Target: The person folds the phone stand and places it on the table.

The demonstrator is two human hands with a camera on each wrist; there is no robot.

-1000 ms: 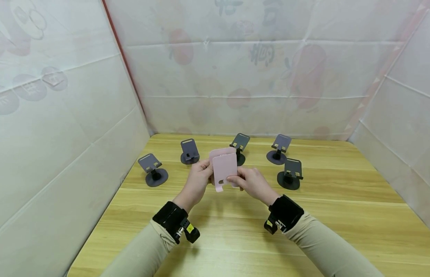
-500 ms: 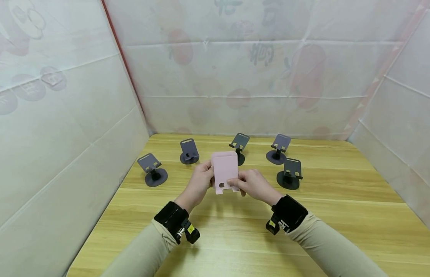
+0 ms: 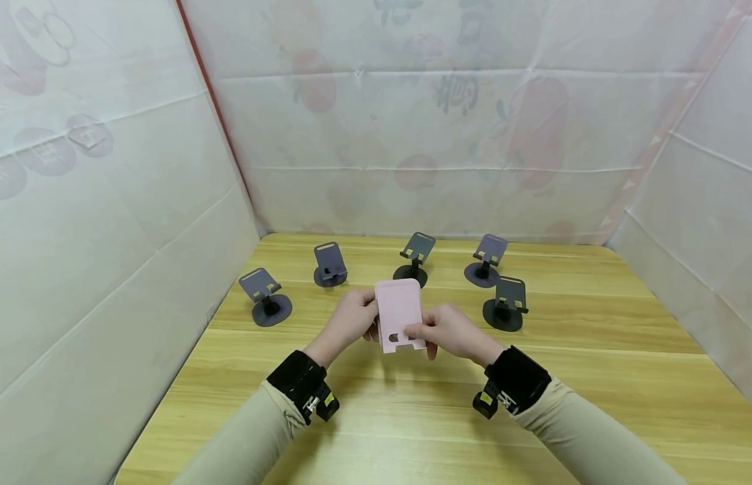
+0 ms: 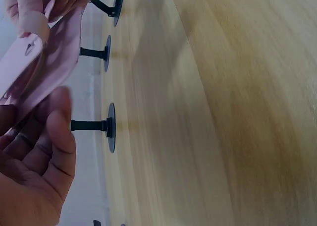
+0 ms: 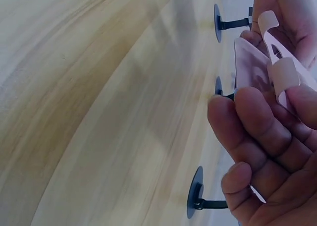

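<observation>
A pink phone stand [image 3: 400,314] is folded flat and held above the wooden table [image 3: 412,411] between both hands. My left hand [image 3: 351,319] grips its left edge, the thumb on the front face. My right hand [image 3: 443,330] pinches its lower right corner by the small hooks. In the left wrist view the pink stand [image 4: 37,67] bends over my left hand [image 4: 34,161], whose thumb lies under it. The right wrist view shows the pink stand [image 5: 267,62] and its hooked lip above the curled fingers [image 5: 257,132] of my right hand.
Several dark grey phone stands stand upright behind the hands: one far left [image 3: 263,296], one at the back left [image 3: 329,265], one at the back middle [image 3: 414,256], two on the right [image 3: 487,259] [image 3: 505,303]. White sheeted walls [image 3: 109,222] close in three sides.
The pink stand's two plates have closed flat together. Both hands have brought it lower and slightly to the right, nearer the table.
</observation>
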